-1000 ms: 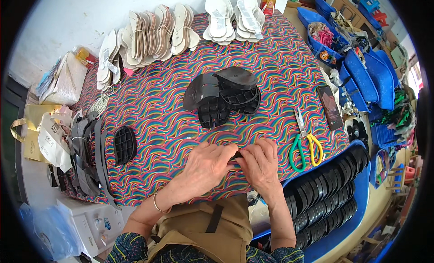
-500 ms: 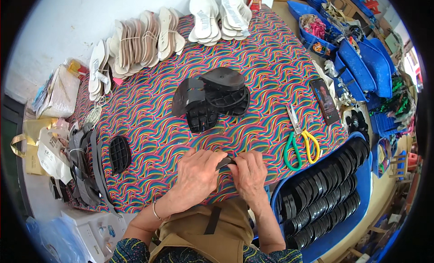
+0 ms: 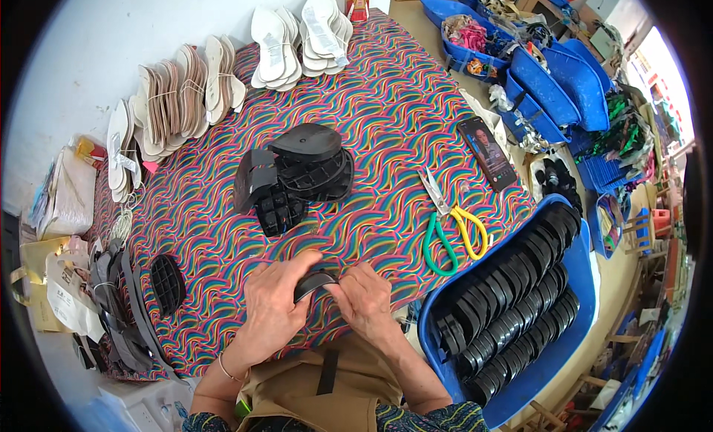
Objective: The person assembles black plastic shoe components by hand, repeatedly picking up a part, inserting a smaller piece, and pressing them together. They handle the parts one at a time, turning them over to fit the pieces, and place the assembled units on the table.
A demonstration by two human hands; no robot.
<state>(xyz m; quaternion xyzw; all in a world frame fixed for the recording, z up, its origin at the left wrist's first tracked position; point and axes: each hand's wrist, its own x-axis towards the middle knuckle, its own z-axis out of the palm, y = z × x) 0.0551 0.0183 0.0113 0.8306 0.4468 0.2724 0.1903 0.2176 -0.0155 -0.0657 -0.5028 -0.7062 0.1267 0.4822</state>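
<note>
Near the front edge of the patterned tablecloth, a black curved strip (image 3: 315, 283) is bent into an arch between my hands. My left hand (image 3: 273, 306) grips its left end, with the index finger raised above it. The fingers of my right hand (image 3: 364, 302) pinch the right end. Beyond my hands lies a small pile of black shoe-sole pieces (image 3: 304, 144), some showing a grid-patterned side. One more black grid-patterned piece (image 3: 168, 285) rests by itself to the left. Scissors (image 3: 443, 208) with one green and one yellow handle lie slightly open, right of my hands.
A blue tub (image 3: 433, 335) at the right holds rows of glossy black curved pieces (image 3: 512, 313). A phone (image 3: 486, 154) lies near the table's right edge. Tied insoles (image 3: 278, 52) stand along the wall. Black strips (image 3: 111, 298) lie at the left edge; blue baskets (image 3: 546, 75) stand beyond the table.
The view has shifted, so the table things appear further left. My hands have moved slightly apart, and more of the arched black strip shows between them.
</note>
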